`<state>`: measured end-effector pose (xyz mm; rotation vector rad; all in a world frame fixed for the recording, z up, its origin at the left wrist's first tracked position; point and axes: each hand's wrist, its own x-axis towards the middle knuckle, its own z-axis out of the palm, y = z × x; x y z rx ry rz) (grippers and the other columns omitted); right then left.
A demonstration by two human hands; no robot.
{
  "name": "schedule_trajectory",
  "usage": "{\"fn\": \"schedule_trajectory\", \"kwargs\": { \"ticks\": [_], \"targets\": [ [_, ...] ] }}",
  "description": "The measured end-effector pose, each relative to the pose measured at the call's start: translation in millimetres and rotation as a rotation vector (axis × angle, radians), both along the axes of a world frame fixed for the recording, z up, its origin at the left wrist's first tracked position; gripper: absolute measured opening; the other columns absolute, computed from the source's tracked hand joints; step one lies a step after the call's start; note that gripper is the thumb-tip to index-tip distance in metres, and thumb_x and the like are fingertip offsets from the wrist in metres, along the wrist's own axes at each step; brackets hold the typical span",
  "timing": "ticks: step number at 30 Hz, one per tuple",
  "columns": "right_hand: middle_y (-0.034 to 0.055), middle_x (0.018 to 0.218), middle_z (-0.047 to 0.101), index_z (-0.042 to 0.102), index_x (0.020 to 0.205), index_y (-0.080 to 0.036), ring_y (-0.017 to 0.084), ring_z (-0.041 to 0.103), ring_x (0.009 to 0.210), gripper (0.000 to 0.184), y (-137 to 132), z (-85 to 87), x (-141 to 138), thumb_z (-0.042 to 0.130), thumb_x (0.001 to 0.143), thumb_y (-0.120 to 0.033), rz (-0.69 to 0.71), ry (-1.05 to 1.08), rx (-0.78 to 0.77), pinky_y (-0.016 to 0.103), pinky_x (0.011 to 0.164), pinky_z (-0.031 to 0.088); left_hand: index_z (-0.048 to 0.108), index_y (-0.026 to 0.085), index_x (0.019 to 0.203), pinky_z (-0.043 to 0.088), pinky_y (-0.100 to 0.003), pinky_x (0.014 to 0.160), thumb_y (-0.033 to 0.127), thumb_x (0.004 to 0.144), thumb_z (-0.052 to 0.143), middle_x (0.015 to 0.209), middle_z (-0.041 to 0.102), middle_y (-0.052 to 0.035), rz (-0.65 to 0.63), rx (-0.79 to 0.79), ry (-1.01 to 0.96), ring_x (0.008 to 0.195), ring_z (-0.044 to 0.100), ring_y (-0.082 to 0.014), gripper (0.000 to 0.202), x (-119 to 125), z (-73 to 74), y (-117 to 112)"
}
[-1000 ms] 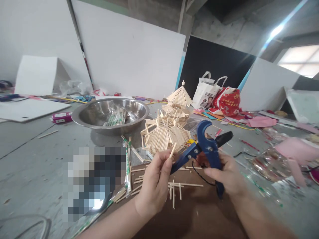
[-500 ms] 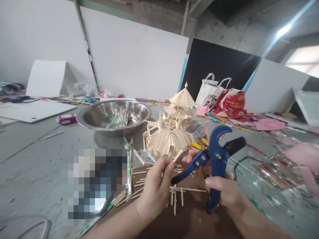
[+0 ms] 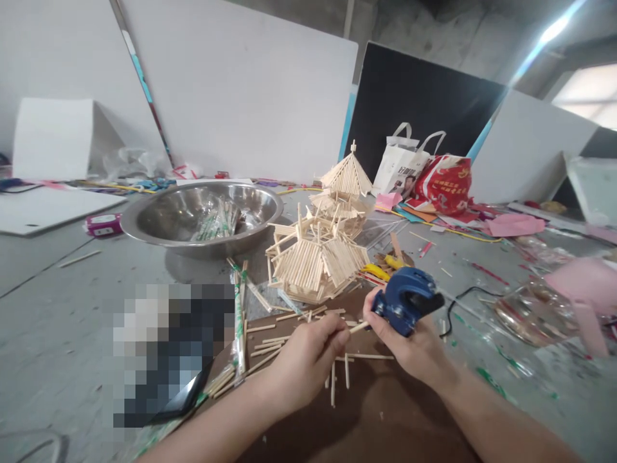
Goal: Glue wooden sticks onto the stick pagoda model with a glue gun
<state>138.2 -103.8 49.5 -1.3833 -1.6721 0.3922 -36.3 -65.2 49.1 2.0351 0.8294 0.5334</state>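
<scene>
My left hand (image 3: 308, 357) pinches a short wooden stick (image 3: 358, 327) and holds its tip against the jaw of a blue cutter (image 3: 406, 299). My right hand (image 3: 413, 344) is wrapped round that cutter, its handles squeezed together. Both hands hover over a brown board (image 3: 380, 411) strewn with several cut sticks (image 3: 337, 376). Just beyond them stands a pagoda model (image 3: 321, 254) built of wooden sticks.
A steel bowl (image 3: 144, 226) with wrapped chopsticks sits at the back left. Wrapped chopsticks (image 3: 237, 321) lie left of the board. A black cord (image 3: 456, 305) trails right of the cutter. Bags (image 3: 424, 177), coloured paper and plastic wrap (image 3: 535, 315) crowd the right; white panels lean behind.
The cutter was upright with open handles; now it is lowered and squeezed shut. My left hand has moved the stick down into the cutter's jaw.
</scene>
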Motion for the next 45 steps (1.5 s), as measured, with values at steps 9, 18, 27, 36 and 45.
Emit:
{"fn": "schedule_trajectory", "kwargs": {
  "ticks": [9,18,27,36,45],
  "targets": [
    [0.0013,0.071,0.060,0.055,0.079,-0.017,0.013,0.056,0.066,0.014,3,7.0,2,0.050,0.074,-0.030,-0.011,0.002,-0.087,0.024,0.064,0.046,0.047,0.015,0.065,0.034,-0.020,0.053,0.038,0.083,0.030,0.056,0.043,0.0033,0.037,-0.172,-0.121,0.053,0.040,-0.0076,0.033,0,-5.7,5],
    [0.0021,0.075,0.061,0.052,0.086,-0.019,0.015,0.057,0.070,0.015,-2,0.0,-8,0.050,0.075,-0.028,0.037,-0.088,-0.069,0.025,0.064,0.045,0.053,0.016,0.073,0.033,-0.020,0.052,0.031,0.081,0.036,0.060,0.050,0.0014,0.021,0.129,-0.029,0.054,0.042,-0.0085,0.024,1,-7.3,-1],
    [0.0108,0.109,0.051,0.039,0.111,-0.019,0.022,0.048,0.102,0.043,11,-1.1,2,0.053,0.071,-0.024,0.022,-0.292,0.029,0.037,0.087,0.037,0.049,0.016,0.073,0.034,-0.018,0.051,0.028,0.083,0.035,0.055,0.043,0.0045,0.210,0.162,-0.218,0.050,0.040,-0.0059,0.021,-3,-6.4,8],
    [0.0076,0.100,0.053,0.041,0.106,-0.021,0.021,0.051,0.090,0.047,9,-1.3,-1,0.050,0.061,-0.011,0.055,-0.406,-0.037,0.036,0.077,0.040,0.050,0.015,0.075,0.032,-0.017,0.049,0.026,0.082,0.035,0.057,0.039,0.0032,0.167,0.211,-0.250,0.052,0.032,-0.0067,0.020,-4,-8.6,8],
    [0.0072,0.096,0.055,0.042,0.102,-0.020,0.021,0.051,0.087,0.044,9,-3.4,0,0.048,0.060,-0.010,0.043,-0.436,-0.084,0.036,0.076,0.040,0.054,0.014,0.082,0.036,-0.017,0.052,0.024,0.082,0.033,0.058,0.042,0.0021,0.134,0.248,-0.207,0.053,0.034,-0.0072,0.023,-5,-5.4,7]
  ]
}}
